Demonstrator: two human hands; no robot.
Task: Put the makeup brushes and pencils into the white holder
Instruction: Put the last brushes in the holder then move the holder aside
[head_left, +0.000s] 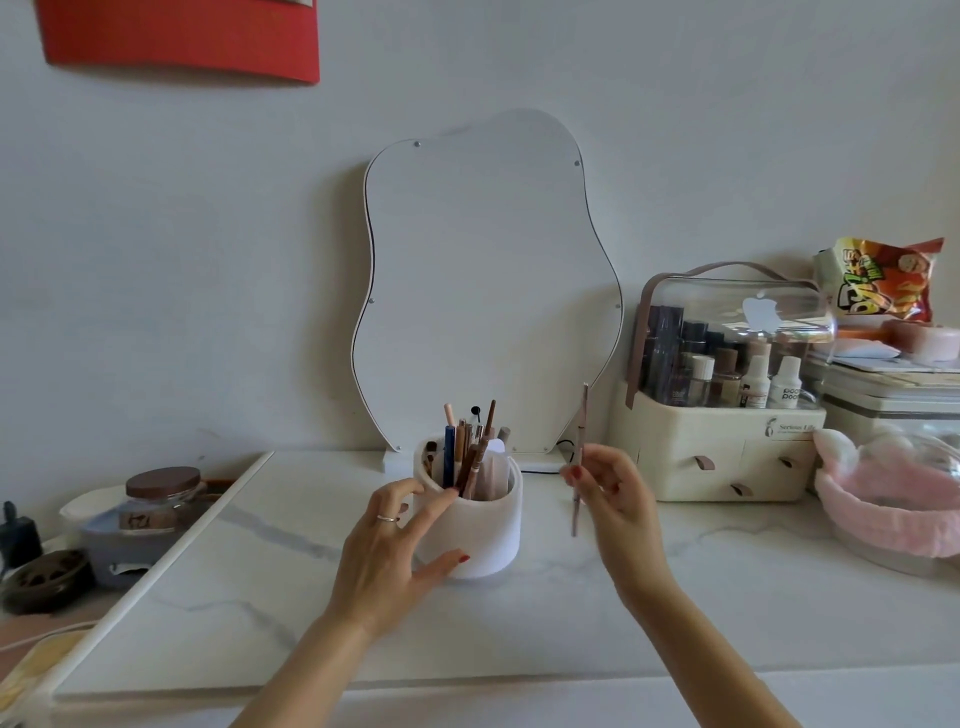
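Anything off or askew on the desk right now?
Nothing spilled or damaged. The white holder stands upright, its pencils leaning loosely. One thin pencil is outside it, pinched upright in the right hand. The left hand touches the holder's side.

A white holder (480, 525) stands on a grey-veined white marble bench (291, 561), beside a cream organiser (722, 457) and pink headband (883, 514).

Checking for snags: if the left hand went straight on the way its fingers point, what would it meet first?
The left hand points up and right at the white holder, which its fingers already seem to touch. Going on, it would push the holder; the fingertips are near the pencils at the rim.
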